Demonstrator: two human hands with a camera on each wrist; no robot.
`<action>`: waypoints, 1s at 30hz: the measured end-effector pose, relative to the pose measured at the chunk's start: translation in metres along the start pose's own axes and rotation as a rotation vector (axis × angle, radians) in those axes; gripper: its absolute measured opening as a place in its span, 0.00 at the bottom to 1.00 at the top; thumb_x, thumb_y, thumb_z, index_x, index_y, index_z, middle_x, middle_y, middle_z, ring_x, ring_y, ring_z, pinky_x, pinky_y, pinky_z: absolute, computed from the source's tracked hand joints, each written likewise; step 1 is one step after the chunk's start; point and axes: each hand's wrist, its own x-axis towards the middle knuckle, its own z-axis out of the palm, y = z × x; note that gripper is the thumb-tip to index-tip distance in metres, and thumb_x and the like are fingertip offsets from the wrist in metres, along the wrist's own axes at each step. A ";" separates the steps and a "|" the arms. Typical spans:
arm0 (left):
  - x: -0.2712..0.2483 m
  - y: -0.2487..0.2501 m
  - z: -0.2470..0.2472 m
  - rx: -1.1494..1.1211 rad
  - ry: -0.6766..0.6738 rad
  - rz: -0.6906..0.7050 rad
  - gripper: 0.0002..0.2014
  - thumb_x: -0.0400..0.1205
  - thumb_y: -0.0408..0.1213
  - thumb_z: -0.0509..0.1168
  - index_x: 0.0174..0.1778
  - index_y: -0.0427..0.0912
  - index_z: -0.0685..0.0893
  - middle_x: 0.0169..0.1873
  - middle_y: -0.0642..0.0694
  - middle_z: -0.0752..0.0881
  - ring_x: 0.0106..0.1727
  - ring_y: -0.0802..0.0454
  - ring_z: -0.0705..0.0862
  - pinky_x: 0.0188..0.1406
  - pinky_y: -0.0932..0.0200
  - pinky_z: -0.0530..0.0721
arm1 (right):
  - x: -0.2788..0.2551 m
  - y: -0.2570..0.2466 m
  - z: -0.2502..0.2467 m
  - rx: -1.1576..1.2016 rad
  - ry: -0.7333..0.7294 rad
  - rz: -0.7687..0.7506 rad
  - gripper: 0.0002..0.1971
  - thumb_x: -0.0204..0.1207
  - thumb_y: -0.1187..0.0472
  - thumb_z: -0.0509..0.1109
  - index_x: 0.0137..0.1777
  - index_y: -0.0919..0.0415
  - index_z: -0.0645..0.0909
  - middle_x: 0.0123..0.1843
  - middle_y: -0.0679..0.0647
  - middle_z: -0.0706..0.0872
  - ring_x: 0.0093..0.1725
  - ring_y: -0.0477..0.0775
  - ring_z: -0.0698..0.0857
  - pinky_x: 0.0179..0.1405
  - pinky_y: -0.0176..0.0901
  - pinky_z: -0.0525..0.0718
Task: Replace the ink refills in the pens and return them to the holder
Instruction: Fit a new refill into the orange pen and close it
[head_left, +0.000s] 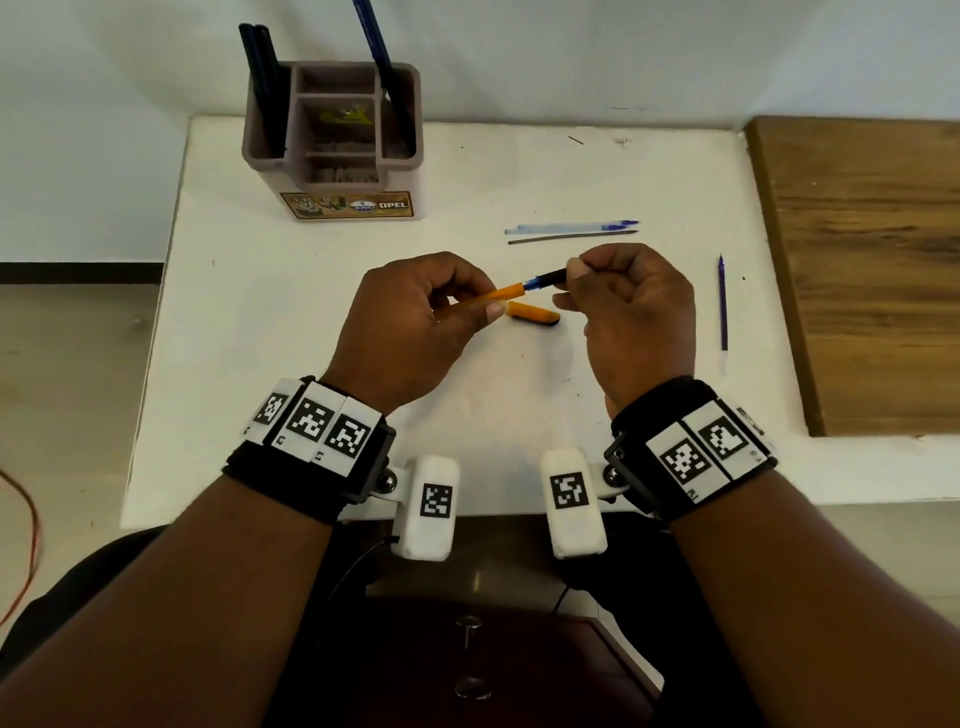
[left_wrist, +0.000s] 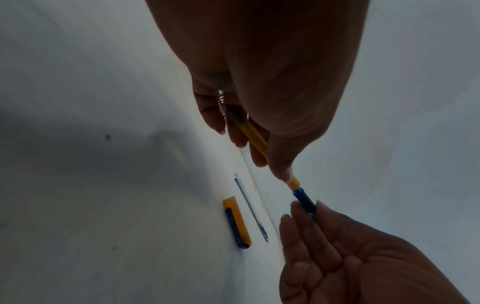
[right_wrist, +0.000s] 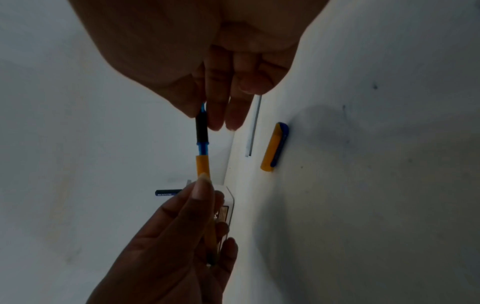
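Note:
My left hand (head_left: 415, 317) grips the orange barrel (head_left: 506, 293) of a pen above the white table. My right hand (head_left: 618, 306) pinches the pen's black and blue tip section (head_left: 548, 278) at the barrel's end. In the left wrist view the orange pen barrel (left_wrist: 255, 136) runs out from under my left hand's fingers to the blue-black tip section (left_wrist: 305, 200). In the right wrist view the tip section (right_wrist: 202, 131) meets the orange barrel (right_wrist: 202, 165). The orange cap (head_left: 535, 313) lies on the table just below the pen. The pen holder (head_left: 332, 140) stands at the back left with dark pens in it.
A clear refill with blue tip (head_left: 571, 227) and a thin dark refill (head_left: 571, 237) lie side by side behind my hands. A purple refill (head_left: 722, 301) lies at the right. A wooden board (head_left: 862, 260) covers the table's right side. The white table's (head_left: 260, 312) front edge is near my wrists.

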 end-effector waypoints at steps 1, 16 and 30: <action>0.000 0.000 0.000 0.007 -0.001 -0.005 0.04 0.79 0.51 0.74 0.46 0.58 0.88 0.36 0.64 0.85 0.40 0.68 0.79 0.34 0.79 0.72 | -0.002 0.000 0.001 0.004 -0.020 0.012 0.01 0.81 0.64 0.73 0.49 0.59 0.84 0.43 0.54 0.93 0.40 0.50 0.94 0.31 0.29 0.81; 0.002 -0.002 -0.004 -0.039 -0.001 0.011 0.03 0.80 0.47 0.74 0.47 0.54 0.90 0.36 0.64 0.87 0.38 0.68 0.83 0.36 0.80 0.73 | 0.009 0.011 -0.005 -0.197 -0.159 0.031 0.13 0.81 0.51 0.73 0.39 0.60 0.85 0.27 0.51 0.88 0.34 0.51 0.90 0.37 0.38 0.79; 0.002 0.000 -0.009 -0.068 -0.048 0.037 0.03 0.80 0.46 0.74 0.48 0.54 0.90 0.35 0.64 0.86 0.36 0.68 0.83 0.35 0.79 0.72 | 0.011 0.017 -0.004 -0.385 -0.280 -0.080 0.29 0.87 0.44 0.60 0.35 0.68 0.82 0.29 0.58 0.89 0.28 0.46 0.83 0.35 0.41 0.78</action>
